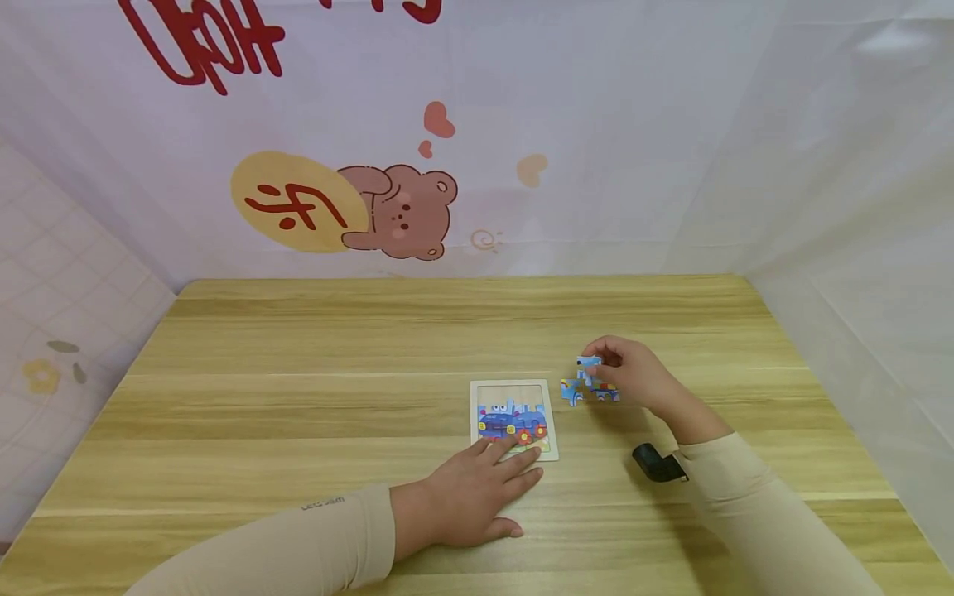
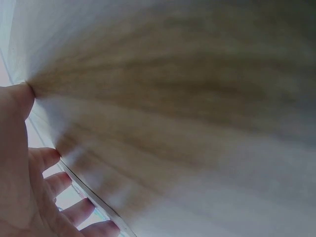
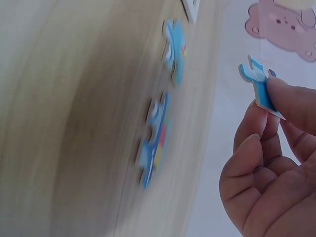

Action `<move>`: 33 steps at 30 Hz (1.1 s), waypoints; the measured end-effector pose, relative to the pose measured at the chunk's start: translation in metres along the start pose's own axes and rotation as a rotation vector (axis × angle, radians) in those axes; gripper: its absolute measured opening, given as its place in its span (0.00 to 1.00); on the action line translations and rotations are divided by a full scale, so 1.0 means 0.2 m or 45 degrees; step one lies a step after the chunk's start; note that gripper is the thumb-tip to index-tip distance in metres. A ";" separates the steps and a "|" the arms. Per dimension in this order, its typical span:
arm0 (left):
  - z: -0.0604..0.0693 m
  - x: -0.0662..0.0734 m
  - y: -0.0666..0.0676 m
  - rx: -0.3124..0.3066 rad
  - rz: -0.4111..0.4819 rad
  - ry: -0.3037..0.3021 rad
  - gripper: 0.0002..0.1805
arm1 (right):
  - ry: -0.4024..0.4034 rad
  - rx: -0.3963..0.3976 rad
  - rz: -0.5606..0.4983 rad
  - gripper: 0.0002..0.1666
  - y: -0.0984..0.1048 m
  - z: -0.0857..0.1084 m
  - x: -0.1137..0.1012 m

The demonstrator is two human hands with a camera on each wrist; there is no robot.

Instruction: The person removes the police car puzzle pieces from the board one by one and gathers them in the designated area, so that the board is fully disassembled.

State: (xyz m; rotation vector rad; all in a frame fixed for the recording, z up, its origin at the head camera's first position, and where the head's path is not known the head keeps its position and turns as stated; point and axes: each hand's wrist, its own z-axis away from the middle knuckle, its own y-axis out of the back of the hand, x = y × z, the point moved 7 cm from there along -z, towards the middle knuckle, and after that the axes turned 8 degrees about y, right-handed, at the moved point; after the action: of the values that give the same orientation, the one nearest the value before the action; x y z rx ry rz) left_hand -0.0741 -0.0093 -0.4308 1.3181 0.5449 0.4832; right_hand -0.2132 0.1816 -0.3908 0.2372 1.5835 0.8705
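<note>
A square jigsaw board (image 1: 551,414) with a pale frame lies on the table, its lower part filled with a blue vehicle picture and its upper part bare wood. Spread fingers of my left hand (image 1: 480,492) rest on the board's near edge. To the right of the board, my right hand (image 1: 633,372) pinches a light blue puzzle piece (image 3: 261,84) between thumb and fingers, raised off the table in the right wrist view. Below it lie two loose pieces, a blue one (image 3: 176,52) and a blue, red and yellow one (image 3: 157,140).
The wood-grain table (image 1: 298,356) runs back to a pale wall sheet (image 1: 633,124) printed with a bear (image 1: 410,211). A black angled object (image 1: 657,463) sits beside the right sleeve. Another pale sheet (image 1: 857,248) borders the right side.
</note>
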 end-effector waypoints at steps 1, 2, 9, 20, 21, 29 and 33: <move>0.00 0.00 0.00 0.001 0.000 -0.002 0.37 | -0.003 0.005 0.004 0.12 0.01 0.00 0.01; 0.00 0.00 0.00 0.003 0.000 -0.003 0.36 | -0.004 0.011 0.011 0.12 0.02 0.01 0.02; 0.00 0.00 0.00 0.020 -0.012 -0.005 0.36 | -0.022 0.026 0.022 0.14 0.08 0.05 0.07; 0.00 0.00 0.00 0.022 -0.003 -0.005 0.36 | -0.090 0.045 0.061 0.14 0.15 0.09 0.19; 0.00 0.00 0.00 0.022 -0.001 -0.006 0.36 | -0.096 0.046 0.067 0.14 0.15 0.09 0.20; 0.00 0.00 0.01 0.016 0.015 -0.007 0.36 | -0.150 0.037 0.077 0.15 0.17 0.13 0.27; 0.00 0.00 0.01 0.021 0.009 -0.011 0.36 | -0.161 0.026 0.081 0.15 0.18 0.14 0.29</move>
State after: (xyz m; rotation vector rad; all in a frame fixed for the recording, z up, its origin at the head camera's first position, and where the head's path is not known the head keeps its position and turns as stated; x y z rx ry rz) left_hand -0.0741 -0.0094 -0.4288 1.3372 0.5386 0.4796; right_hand -0.2121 0.2522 -0.4111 0.3520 1.4745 0.8722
